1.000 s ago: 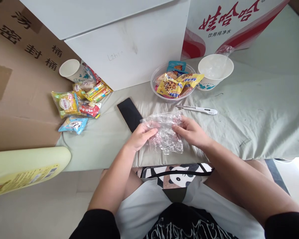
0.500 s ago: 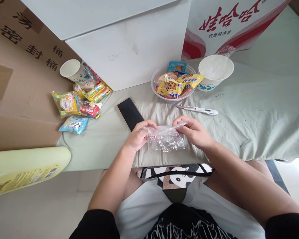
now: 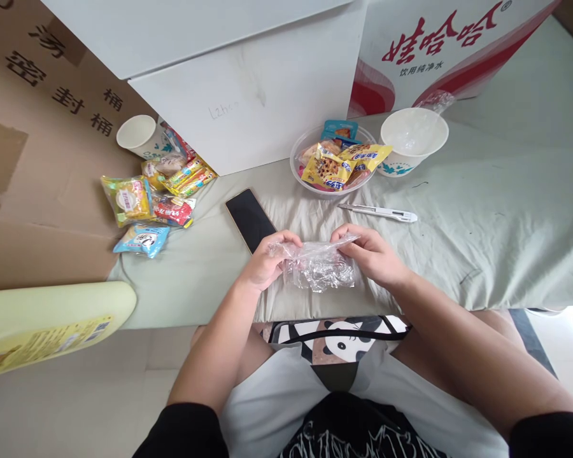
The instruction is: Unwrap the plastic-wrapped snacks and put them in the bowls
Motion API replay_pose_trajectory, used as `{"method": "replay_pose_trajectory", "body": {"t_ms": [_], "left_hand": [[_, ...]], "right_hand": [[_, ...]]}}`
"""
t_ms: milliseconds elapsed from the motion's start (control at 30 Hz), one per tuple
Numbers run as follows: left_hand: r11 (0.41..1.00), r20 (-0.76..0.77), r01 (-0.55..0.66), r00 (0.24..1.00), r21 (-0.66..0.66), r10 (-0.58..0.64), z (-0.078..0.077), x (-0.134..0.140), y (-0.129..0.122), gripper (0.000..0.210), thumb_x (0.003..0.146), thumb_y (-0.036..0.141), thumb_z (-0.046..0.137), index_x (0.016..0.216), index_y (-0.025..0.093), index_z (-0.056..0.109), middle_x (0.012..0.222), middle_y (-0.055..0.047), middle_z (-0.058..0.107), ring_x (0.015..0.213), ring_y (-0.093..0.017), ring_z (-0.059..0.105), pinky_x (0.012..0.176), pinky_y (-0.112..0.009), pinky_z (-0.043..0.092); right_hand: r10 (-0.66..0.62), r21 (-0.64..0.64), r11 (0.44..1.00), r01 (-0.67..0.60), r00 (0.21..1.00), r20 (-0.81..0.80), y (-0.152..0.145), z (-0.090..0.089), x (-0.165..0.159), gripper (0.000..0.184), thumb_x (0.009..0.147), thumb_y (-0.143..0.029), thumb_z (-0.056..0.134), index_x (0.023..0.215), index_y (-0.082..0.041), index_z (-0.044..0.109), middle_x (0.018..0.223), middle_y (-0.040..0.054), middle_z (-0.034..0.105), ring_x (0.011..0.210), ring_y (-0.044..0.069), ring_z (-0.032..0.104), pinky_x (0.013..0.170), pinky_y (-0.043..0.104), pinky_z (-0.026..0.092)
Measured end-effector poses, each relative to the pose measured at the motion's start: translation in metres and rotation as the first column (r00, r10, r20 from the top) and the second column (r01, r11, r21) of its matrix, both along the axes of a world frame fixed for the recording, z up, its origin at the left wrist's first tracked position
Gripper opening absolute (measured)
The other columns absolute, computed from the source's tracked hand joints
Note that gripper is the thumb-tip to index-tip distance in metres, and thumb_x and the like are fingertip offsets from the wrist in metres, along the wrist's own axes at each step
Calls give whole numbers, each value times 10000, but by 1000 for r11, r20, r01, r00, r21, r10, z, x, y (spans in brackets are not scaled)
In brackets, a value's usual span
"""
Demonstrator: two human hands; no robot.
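Note:
A crinkled clear plastic bag (image 3: 321, 270) is stretched between my two hands near the front edge of the cloth-covered surface. My left hand (image 3: 263, 262) pinches its left end between thumb and fingers. At the other end, my right hand (image 3: 370, 251) grips the top edge the same way. Just behind my left hand lies a black phone (image 3: 249, 217). Beyond my right hand rests a white utility knife (image 3: 382, 212), its tip pointing left. Farther back, a clear round bowl (image 3: 297, 181) holds several wrapped snacks, yellow packets (image 3: 328, 170) on top.
Right of the bowl stands a white paper bucket (image 3: 413, 143) with clear film inside. At left, several snack packets (image 3: 127, 200) lie by a tipped paper cup (image 3: 138, 135). White boxes (image 3: 277, 95) and a brown carton (image 3: 42, 159) bound the back and left. A pale green container (image 3: 67, 305) stands front left.
Both hands keep their hold on the plastic bag and stay in nearly the same place. The view has shifted very slightly; the other things have not visibly moved.

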State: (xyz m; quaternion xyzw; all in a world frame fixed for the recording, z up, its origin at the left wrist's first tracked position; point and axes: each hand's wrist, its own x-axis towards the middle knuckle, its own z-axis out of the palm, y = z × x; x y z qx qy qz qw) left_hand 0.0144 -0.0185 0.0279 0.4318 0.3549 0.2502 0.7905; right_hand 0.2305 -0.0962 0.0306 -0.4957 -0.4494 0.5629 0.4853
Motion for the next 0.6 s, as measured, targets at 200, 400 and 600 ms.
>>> {"method": "replay_pose_trajectory", "body": {"t_ms": [200, 400, 600], "left_hand": [[1000, 2, 4, 1000, -3, -4, 1, -1, 0, 416, 652, 457, 935, 796, 148, 697, 633, 23, 622, 518, -112, 627, 504, -211, 513], [998, -6, 55, 998, -7, -55, -5, -5, 0, 412, 668, 472, 919, 839, 158, 714, 636, 8, 647, 543, -134, 657, 512, -213, 507], [987, 38, 160, 986, -5, -159, -8, -8, 0, 397, 647, 437, 932, 861, 161, 744, 757, -21, 708, 627, -163, 702, 608, -268, 565]], "right_hand": [[1, 5, 1000, -1, 1000, -4, 1, 0, -1, 131, 829, -321, 639, 798, -195, 620, 619, -29, 562, 565, 105, 487, 554, 251, 381], [-9, 4, 1000, 9, 1000, 5, -1, 1, 0, 110, 788, -305, 661, 810, -200, 640, 676, -17, 584, 600, 116, 513, 573, 257, 388], [-5, -47, 999, 3, 999, -39, -2, -2, 5, 194, 810, -382, 640, 805, -193, 681, 707, 14, 610, 619, 136, 507, 592, 287, 382]]}}
